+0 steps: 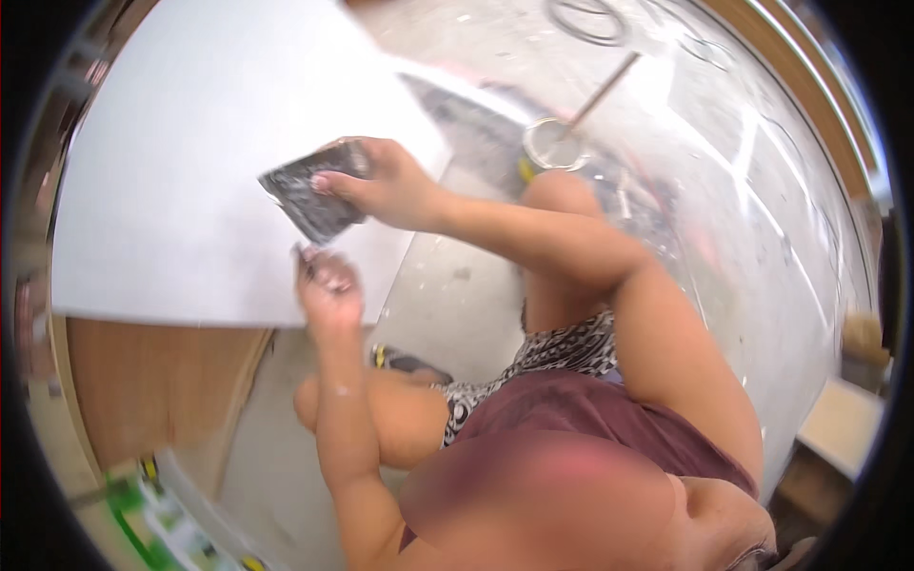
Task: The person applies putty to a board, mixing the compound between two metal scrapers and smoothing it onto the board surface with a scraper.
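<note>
My right hand [395, 186] grips a dark, flat, roughly rectangular piece [309, 200] with a shiny, mottled surface; its kind is not clear. The thumb lies on its face, and it is tilted above a large white board [200, 143]. Just below its lower corner is my left hand [330, 288], smeared by motion, with the fingers curled in. A small dark tip shows at those fingers, but I cannot make out what it is. There seems to be a small gap between the left hand and the dark piece.
Under the white board is a brown wooden panel [157, 390]. A round container [555, 145] with a stick [605, 90] in it stands on the grey floor beyond my knee. Coiled cable [588, 19] lies farther off. A green and white package [157, 519] is at lower left.
</note>
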Motion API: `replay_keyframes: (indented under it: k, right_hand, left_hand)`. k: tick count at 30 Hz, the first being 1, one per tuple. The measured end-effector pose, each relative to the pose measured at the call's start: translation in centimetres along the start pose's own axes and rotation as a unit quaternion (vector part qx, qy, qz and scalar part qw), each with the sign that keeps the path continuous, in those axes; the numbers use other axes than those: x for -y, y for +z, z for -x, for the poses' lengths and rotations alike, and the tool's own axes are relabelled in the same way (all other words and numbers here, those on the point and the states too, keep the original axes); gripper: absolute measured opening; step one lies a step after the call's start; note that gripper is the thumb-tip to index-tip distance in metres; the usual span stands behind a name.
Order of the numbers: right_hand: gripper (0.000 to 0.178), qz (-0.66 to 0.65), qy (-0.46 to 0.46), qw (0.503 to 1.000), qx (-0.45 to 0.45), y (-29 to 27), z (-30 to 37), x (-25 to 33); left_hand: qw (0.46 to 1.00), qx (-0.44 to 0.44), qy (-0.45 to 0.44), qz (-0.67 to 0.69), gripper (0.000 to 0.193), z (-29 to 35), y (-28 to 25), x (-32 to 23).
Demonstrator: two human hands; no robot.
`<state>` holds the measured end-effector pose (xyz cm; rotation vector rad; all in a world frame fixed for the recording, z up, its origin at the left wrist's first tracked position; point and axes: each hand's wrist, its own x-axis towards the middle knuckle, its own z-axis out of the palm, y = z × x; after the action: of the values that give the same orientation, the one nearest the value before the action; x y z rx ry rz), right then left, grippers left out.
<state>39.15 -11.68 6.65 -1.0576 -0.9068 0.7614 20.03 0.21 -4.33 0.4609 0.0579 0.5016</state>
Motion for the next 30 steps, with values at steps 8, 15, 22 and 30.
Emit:
replay_keyframes:
  k: [8, 15, 22, 30]
  right_hand:
    - [0.033, 0.041, -0.075, 0.996, 0.016, -0.2, 1.5, -2.4]
    - [0.032, 0.264, -0.040, 0.961, 0.070, -2.1, 0.6, -1.3]
    - [0.025, 0.077, 0.032, 0.994, -0.066, -3.8, -0.4, 0.1]
    - [0.026, 0.116, -0.120, 0.980, -0.108, -3.6, -1.2, -3.4]
  left_hand:
    - [0.864, -0.291, 0.235, -0.337, 0.027, -1.1, 8.1, 2.5]
    - [0.825, -0.312, 0.262, -0.392, 0.026, -0.6, 7.0, 1.1]
    - [0.787, -0.393, 0.319, -0.355, 0.029, -0.8, 8.5, 1.4]
    - [0.696, -0.223, 0.221, -0.646, 0.024, -0.1, 8.0, 4.6]
